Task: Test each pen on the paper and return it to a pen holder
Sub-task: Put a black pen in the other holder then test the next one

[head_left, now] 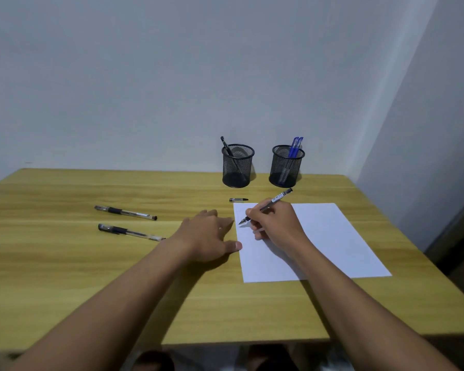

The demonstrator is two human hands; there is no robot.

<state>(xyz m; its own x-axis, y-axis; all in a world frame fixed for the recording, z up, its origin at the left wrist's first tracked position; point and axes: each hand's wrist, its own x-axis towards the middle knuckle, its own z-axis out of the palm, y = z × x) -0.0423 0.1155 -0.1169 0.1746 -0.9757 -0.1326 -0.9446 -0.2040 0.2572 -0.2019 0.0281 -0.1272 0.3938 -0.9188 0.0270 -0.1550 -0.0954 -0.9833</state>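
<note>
Wooden table (91,263), right hand (273,226) gripping uncapped pen (265,207) on paper (332,236), left hand (206,236) flat, released.

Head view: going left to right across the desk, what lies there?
Two capped pens → left hand → pen cap → right hand writing with a pen → paper.

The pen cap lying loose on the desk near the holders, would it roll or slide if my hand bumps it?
The pen cap looks small and light, so it would probably skid on the smooth desk. Its round shape suggests rolling, though a clip, if present, might stop it.
</note>
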